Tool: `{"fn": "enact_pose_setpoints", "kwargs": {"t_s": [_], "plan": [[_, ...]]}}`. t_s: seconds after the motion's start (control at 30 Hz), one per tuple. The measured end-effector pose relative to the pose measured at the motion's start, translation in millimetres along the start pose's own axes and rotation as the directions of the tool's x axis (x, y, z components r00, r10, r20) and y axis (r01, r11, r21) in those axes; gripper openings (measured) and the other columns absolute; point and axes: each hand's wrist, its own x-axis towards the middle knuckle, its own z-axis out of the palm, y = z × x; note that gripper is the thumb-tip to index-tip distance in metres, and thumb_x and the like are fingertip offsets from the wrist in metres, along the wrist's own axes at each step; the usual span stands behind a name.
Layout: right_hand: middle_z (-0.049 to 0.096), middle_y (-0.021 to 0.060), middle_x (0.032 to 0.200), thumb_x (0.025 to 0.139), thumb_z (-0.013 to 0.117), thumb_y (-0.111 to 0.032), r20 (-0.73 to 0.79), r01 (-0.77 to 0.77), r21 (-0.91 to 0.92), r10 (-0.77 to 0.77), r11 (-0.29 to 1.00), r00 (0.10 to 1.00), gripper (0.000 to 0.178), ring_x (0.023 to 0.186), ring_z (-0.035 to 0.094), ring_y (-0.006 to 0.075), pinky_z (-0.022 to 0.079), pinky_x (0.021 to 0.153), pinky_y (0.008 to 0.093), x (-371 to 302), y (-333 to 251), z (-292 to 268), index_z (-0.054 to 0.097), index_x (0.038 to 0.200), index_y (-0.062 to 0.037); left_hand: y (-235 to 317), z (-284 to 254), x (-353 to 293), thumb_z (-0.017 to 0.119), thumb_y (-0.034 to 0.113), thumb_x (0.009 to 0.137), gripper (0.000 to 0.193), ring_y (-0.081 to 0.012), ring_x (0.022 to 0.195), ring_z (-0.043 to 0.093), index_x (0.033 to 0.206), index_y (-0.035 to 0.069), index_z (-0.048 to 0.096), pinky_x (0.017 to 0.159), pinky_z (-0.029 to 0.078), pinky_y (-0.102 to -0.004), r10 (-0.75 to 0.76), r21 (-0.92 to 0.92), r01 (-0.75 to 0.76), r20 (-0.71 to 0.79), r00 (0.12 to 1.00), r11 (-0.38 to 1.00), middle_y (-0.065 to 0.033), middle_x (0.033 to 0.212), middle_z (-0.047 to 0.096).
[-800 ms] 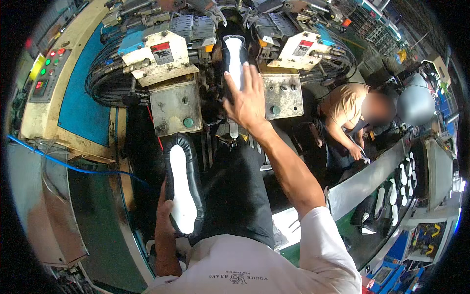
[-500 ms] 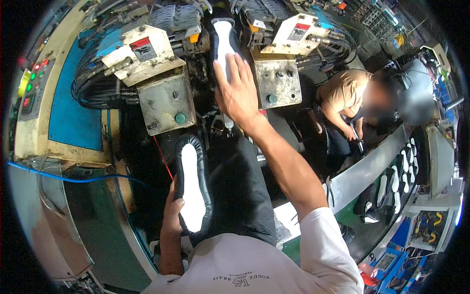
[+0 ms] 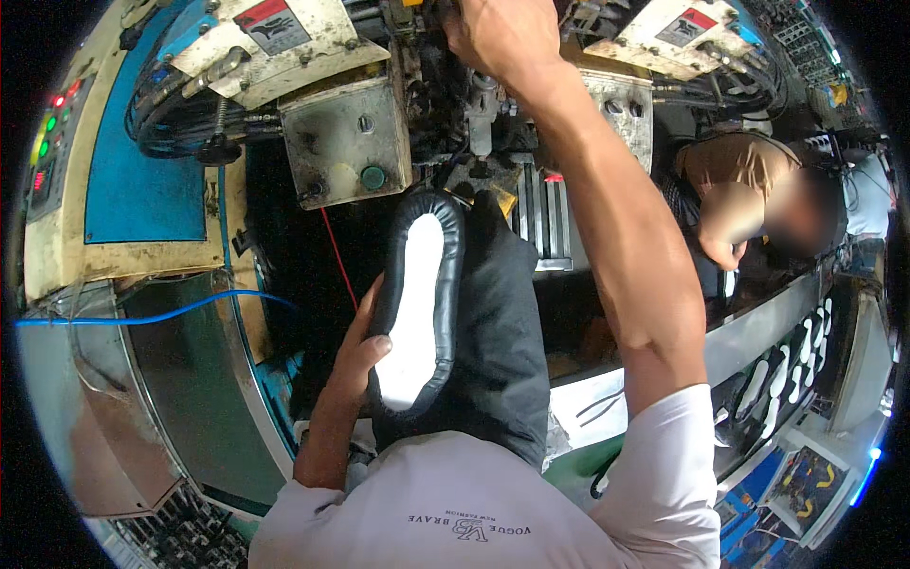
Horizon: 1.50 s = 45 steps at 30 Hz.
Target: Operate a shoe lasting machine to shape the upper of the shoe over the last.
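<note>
A black shoe upper point(image 3: 447, 313) with a white insole board showing on its underside lies sole-up over my lap, its toe pointing at the machine. My left hand point(image 3: 358, 358) grips it by the left edge near the heel, thumb on the rim and the other fingers out of sight beneath. Stretched far forward, my right hand point(image 3: 507, 38) is at the middle of the machine, at the top of the picture. Its fingers are cut off by the upper edge, so whatever they touch is hidden.
Control boxes point(image 3: 346, 142) with a green button flank the machine's middle. A blue-panelled cabinet point(image 3: 147, 142) stands at left, a blue hose point(image 3: 180, 313) crossing before it. At right, a co-worker point(image 3: 739, 180) bends over a shoe beside a conveyor point(image 3: 739, 337) carrying several shoes.
The view has shifted toward the lap. My right hand has reached farther into the machine, and the shoe it touched there is out of sight. My left hand still holds its shoe.
</note>
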Motion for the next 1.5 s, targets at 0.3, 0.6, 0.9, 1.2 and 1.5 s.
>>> {"fn": "enact_pose_setpoints", "kwargs": {"t_s": [0.3,0.6,0.9,1.2,1.5], "plan": [[0.041,0.0314,0.169,0.101,0.072,-0.032,-0.032,0.022,0.046,-0.021,0.999,0.999,0.068,0.158,0.04,0.0478,0.032,0.132,0.0543,6,11,-7,0.054,0.161,-0.0063,11,28,12,0.065,0.031,0.087,0.106,-0.0288,0.148,0.052,0.178,0.002,0.018,0.123,0.043,-0.0422,0.072,-0.167,-0.056,0.093,0.993,0.984,-0.0196,0.168,0.044],[0.042,0.0232,0.174,0.111,0.063,-0.052,0.817,-0.754,0.574,0.274,-0.319,0.507,0.077,0.164,0.035,0.0332,0.027,0.134,0.0481,-229,-128,-108,0.045,0.167,-0.0027,-6,20,-15,0.07,0.016,0.088,0.107,-0.0273,0.149,0.054,0.18,0.008,0.015,0.122,0.046,-0.0409,0.223,-0.212,-0.199,0.095,0.97,0.957,-0.0187,0.171,0.044],[0.059,0.0173,0.158,0.109,0.074,-0.041,0.959,-0.841,0.254,0.012,-0.479,0.283,0.084,0.126,0.069,0.0287,0.056,0.11,0.0437,-299,-210,-112,0.034,0.172,-0.0031,-54,-11,-84,0.072,0.006,0.096,0.098,-0.0268,0.146,0.054,0.179,0.011,0.02,0.122,0.045,-0.0419,0.186,-0.217,-0.187,-0.027,0.982,0.958,-0.0153,0.166,0.048],[0.065,0.0209,0.153,0.113,0.067,-0.03,0.976,-0.791,0.175,-0.001,-0.586,0.217,0.065,0.126,0.074,0.0328,0.06,0.108,0.0426,-379,-200,-129,0.044,0.167,-0.0029,-136,-233,-167,0.086,0.016,0.09,0.097,-0.0346,0.142,0.058,0.172,0.008,0.035,0.117,0.049,-0.0448,0.035,-0.069,-0.131,-0.752,0.659,0.989,-0.0148,0.16,0.057],[0.07,0.02,0.147,0.113,0.067,-0.022,0.92,-0.739,0.39,0.193,-0.549,0.342,0.05,0.126,0.075,0.03,0.061,0.107,0.0416,-390,-180,-156,0.058,0.154,0.0048,-73,-436,-92,0.074,0.015,0.099,0.053,-0.0285,0.123,0.072,0.149,0.0,0.067,0.102,0.056,-0.0402,0.398,0.599,0.024,-0.561,0.726,0.8,-0.0175,0.139,0.076]]}}
